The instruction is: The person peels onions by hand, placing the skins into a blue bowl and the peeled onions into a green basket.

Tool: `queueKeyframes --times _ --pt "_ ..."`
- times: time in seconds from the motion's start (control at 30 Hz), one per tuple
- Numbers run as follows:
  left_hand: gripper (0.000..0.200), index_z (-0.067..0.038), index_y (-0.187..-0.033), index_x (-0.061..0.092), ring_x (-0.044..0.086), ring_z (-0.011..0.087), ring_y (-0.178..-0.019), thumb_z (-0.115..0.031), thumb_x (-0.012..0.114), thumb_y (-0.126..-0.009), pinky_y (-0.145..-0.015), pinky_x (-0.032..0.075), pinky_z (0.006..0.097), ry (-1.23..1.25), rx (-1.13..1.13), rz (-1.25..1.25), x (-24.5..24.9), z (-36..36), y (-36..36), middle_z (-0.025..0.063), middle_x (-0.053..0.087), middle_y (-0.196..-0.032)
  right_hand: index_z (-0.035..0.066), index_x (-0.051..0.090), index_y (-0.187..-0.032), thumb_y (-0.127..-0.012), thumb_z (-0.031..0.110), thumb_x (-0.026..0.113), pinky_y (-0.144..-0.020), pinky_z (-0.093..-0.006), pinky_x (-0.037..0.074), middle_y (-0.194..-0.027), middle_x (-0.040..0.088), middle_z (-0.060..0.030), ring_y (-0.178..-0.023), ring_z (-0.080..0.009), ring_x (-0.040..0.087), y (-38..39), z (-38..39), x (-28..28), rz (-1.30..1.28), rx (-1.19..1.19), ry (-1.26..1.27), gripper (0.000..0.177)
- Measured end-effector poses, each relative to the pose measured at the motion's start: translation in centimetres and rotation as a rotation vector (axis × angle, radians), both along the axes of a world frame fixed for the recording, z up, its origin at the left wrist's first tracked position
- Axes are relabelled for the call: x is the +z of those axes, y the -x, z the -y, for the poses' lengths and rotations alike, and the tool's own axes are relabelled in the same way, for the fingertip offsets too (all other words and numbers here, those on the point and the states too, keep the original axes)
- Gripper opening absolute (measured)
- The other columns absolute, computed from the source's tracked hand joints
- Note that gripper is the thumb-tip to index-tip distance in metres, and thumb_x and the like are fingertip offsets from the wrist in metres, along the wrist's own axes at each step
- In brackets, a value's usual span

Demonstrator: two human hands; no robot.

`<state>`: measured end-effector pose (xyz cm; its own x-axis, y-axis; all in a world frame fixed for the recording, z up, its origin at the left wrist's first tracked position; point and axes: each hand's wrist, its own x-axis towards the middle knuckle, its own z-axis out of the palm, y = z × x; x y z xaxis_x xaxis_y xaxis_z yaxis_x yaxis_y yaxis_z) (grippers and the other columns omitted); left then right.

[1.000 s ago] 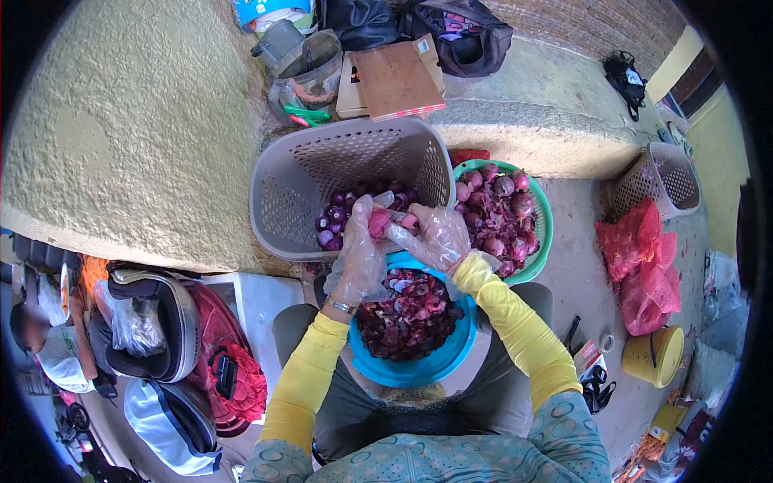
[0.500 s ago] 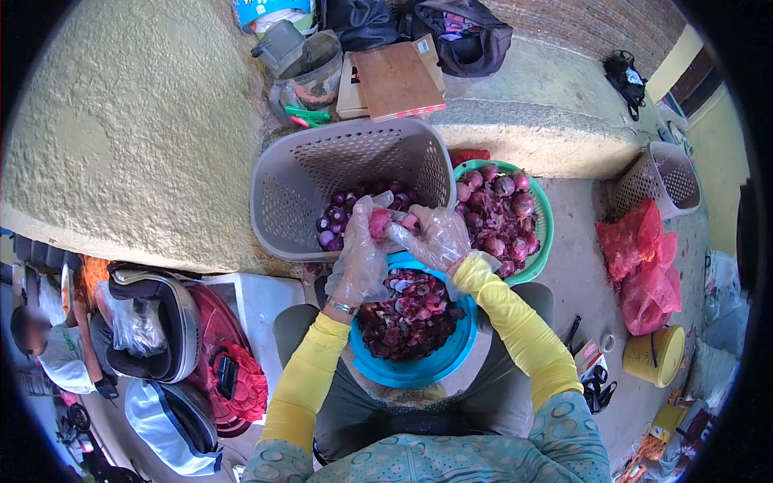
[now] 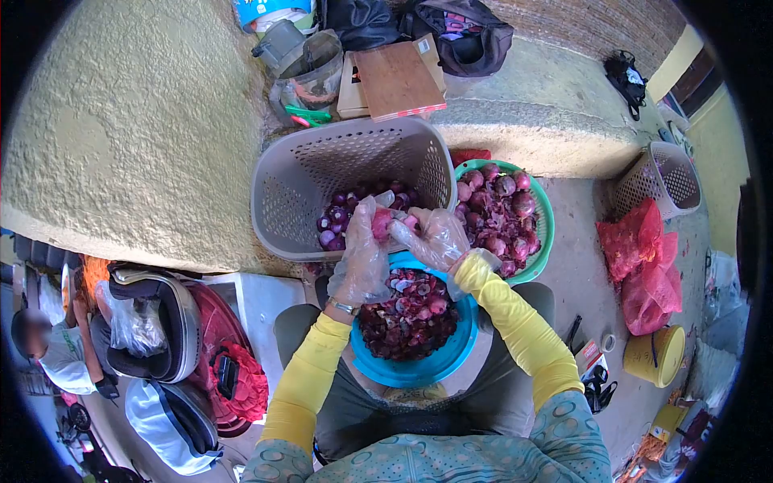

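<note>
My left hand (image 3: 362, 249), in a clear plastic glove, is closed around a reddish-pink onion (image 3: 381, 224) above the front rim of the grey perforated basket (image 3: 274, 193). Close against the onion is my right hand (image 3: 443, 240), also gloved, its fingers closed on a small pink object (image 3: 412, 221) I cannot identify. Peeled purple onions (image 3: 332, 229) lie inside the basket. Below my hands, a blue basin (image 3: 411, 372) holds dark red onion skins (image 3: 403, 326). To the right stands a green colander (image 3: 546, 233) with unpeeled red onions (image 3: 505, 186) and loose skins.
Behind the basket, a brown board (image 3: 398, 79) lies on a ledge beside a black bag (image 3: 467, 40). Red mesh bags (image 3: 648, 282), a yellow bucket (image 3: 648, 358) and another basket (image 3: 664, 181) are at right. A person (image 3: 68, 346) sits at far left.
Both hands stay nearly in place, with slight shifts of the fingers around the onion. A pinkish piece now shows on the skins in the blue basin.
</note>
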<state>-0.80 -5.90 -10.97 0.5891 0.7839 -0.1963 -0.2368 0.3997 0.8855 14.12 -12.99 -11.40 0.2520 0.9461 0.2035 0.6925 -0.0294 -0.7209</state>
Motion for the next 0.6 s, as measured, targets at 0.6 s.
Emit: queueKeyframes --times 0.6 --pt "0.066 0.004 -0.141 0.046 0.063 0.0191 -0.105 -0.053 0.039 -0.109 -0.098 0.054 0.036 0.205 0.002 0.074 0.6 0.7 0.4 0.0124 0.062 -0.12 0.009 0.076 -0.088 -0.095 0.051 0.066 -0.062 -0.0479 0.053 -0.071 0.068 -0.0182 -0.066 -0.0383 0.068 0.5 -0.1 -0.2 0.122 0.023 -0.034 0.043"
